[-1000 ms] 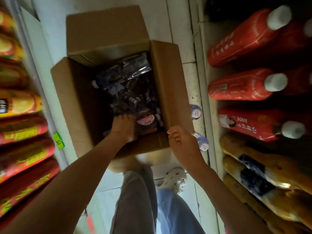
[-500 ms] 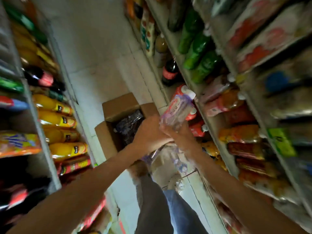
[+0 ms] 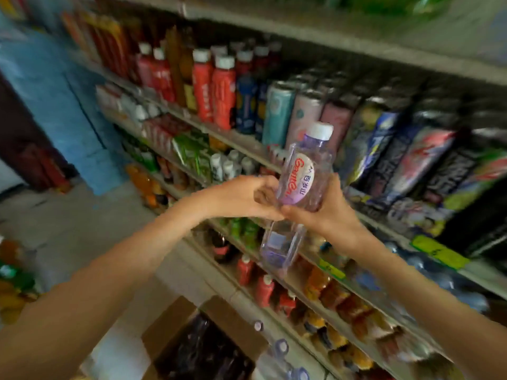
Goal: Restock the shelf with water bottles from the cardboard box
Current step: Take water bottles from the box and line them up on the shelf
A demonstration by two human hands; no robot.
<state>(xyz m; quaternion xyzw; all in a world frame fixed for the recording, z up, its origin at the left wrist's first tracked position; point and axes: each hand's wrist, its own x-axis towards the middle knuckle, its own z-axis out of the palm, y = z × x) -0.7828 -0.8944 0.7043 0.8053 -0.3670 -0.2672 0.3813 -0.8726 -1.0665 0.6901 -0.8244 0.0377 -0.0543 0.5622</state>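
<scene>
Water bottles, two of them, are held up in front of the shelf (image 3: pixel 236 139). The upper water bottle (image 3: pixel 301 174) is clear, faintly violet plastic with squared shoulders, a white screw cap and an oval label in red lettering; it tilts a little to the right. The lower water bottle (image 3: pixel 282 245) is the same clear plastic and hangs beneath the hands, its top hidden behind them.

The right hand (image 3: pixel 323 212) is wrapped round the base of the upper water bottle. The left hand (image 3: pixel 244 198) has its fingers curled in against that bottle's left side, touching the right hand's fingertips. Which hand carries the lower bottle cannot be told.

Behind, tall cans (image 3: pixel 277 113) and red bottles (image 3: pixel 222 97) stand packed to the shelf edge. The cardboard box (image 3: pixel 175 325) sits open on the floor (image 3: pixel 68 215) below, crinkled dark plastic wrap (image 3: pixel 205 352) inside, with open floor to its left.
</scene>
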